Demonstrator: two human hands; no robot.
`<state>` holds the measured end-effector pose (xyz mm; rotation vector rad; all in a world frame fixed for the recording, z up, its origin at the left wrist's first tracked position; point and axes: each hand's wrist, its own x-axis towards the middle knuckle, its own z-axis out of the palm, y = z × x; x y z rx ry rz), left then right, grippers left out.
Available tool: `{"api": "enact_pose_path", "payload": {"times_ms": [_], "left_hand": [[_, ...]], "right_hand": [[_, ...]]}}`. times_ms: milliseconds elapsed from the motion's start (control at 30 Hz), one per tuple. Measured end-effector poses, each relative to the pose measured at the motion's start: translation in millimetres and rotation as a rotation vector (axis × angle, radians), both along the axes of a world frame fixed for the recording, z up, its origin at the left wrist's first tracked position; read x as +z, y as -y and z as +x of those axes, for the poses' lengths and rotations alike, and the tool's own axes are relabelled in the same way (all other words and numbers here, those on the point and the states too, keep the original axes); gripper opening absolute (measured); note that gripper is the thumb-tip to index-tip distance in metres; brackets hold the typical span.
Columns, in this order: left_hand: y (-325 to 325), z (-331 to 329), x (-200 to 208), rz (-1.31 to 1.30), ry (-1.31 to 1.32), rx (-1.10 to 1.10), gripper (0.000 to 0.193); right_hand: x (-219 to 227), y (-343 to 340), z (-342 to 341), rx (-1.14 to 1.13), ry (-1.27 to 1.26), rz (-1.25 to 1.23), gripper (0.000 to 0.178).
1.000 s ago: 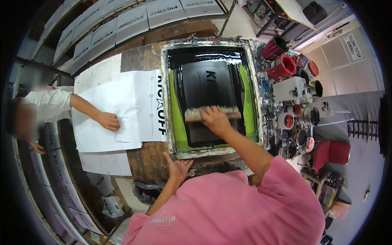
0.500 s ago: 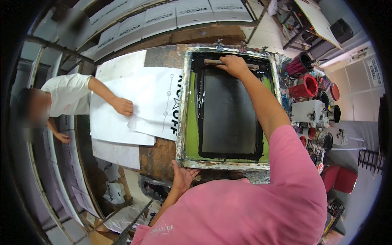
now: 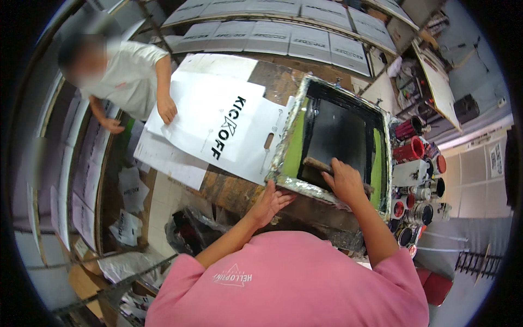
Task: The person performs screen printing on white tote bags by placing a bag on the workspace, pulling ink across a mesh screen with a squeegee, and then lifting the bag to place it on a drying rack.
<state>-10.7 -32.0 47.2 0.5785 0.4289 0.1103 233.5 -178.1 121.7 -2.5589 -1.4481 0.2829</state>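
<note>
My right hand (image 3: 347, 182) is closed around the wooden handle of a squeegee (image 3: 317, 165), at the near end of a screen-printing frame (image 3: 305, 187). Black ink coats the mesh (image 3: 340, 131) inside green borders. At the frame's near left corner, my left hand (image 3: 271, 204) rests against the rim with its thumb up and fingers stretched out. Left of the frame lies a flat white plastic bag (image 3: 239, 158) with black print and a handle slot, partly covered by another printed white bag (image 3: 204, 109). A co-worker's hand (image 3: 167, 110) touches that upper bag.
Ink pots and tins, among them a red pot (image 3: 408, 150), crowd the table's right side. Racks with printed white bags (image 3: 269, 37) stand beyond the table and at the left. A co-worker in a white shirt (image 3: 131, 79) leans in from the left.
My right hand has drawn the squeegee from the frame's far end to its near end. The co-worker has leaned in, and a printed bag now shows left of the frame. My view has shifted.
</note>
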Motion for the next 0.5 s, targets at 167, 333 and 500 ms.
{"api": "enact_pose_path", "payload": {"times_ms": [167,333,500], "left_hand": [[-15.6,17.9,50.6,0.126,0.297,-0.087,0.099],[-28.2,69.1,96.9,0.342,0.545,-0.065,0.094],[-33.8,84.2,37.8,1.579,-0.103,-0.198,0.104]], "right_hand": [[81.4,11.4,-30.3,0.045,0.149,0.134,0.03],[119.8,-22.0,-3.2,-0.113,0.556,0.361,0.03],[148.5,-40.7,27.4,-0.125,0.597,0.412,0.034]]}}
